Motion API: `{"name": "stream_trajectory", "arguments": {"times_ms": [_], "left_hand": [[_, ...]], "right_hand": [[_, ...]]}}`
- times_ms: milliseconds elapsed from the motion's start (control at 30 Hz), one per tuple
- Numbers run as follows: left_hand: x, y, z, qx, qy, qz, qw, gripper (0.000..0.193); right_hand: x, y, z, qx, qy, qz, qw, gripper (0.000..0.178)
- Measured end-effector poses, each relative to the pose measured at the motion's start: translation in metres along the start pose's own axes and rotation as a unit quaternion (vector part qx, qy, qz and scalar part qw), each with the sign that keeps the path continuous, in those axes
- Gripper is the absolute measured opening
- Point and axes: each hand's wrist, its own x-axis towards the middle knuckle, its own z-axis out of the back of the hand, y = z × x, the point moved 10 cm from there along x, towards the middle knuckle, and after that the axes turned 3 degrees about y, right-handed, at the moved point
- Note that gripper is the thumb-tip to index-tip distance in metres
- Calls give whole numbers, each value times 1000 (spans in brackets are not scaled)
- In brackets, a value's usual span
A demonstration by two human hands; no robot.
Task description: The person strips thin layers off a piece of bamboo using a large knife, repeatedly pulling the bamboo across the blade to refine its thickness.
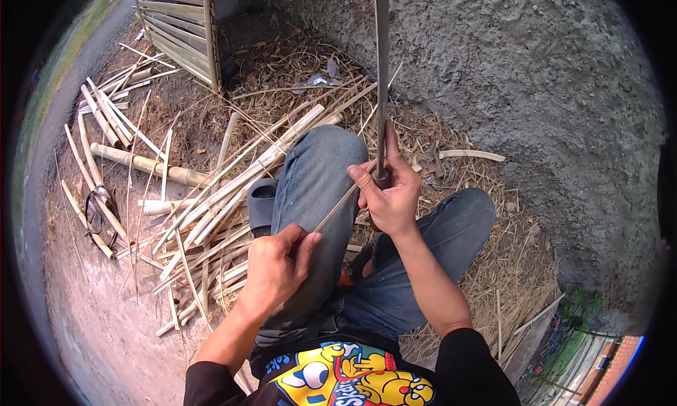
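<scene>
My left hand [273, 266] is closed, pinching the near end of a thin bamboo strip [336, 209] between thumb and fingers. The strip slants up and to the right across my raised knee. At its far end my right hand [393, 200] grips a long machete [382, 75] near the base of the blade. The blade points away from me, toward the wall. My right index finger lies stretched along the blade, and the thumb presses where strip and blade meet. Most of the machete's handle is hidden by the hand.
Split bamboo strips [215, 212] lie heaped to my left, with a bamboo pole [149, 164] among them. A slatted bamboo panel [176, 32] stands at the far left. Rough grey wall [536, 89] rises on the right. Shavings [486, 265] cover the ground beside my right knee.
</scene>
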Motion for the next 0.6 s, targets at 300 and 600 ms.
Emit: {"name": "stream_trajectory", "arguments": {"times_ms": [300,600], "left_hand": [[15,-1,39,63,-51,-95,992,16],[106,36,115,139,-176,-115,968,18]], "right_hand": [[-35,3,46,11,18,0,1000,70],[-23,9,67,61,-6,9,998,63]]}}
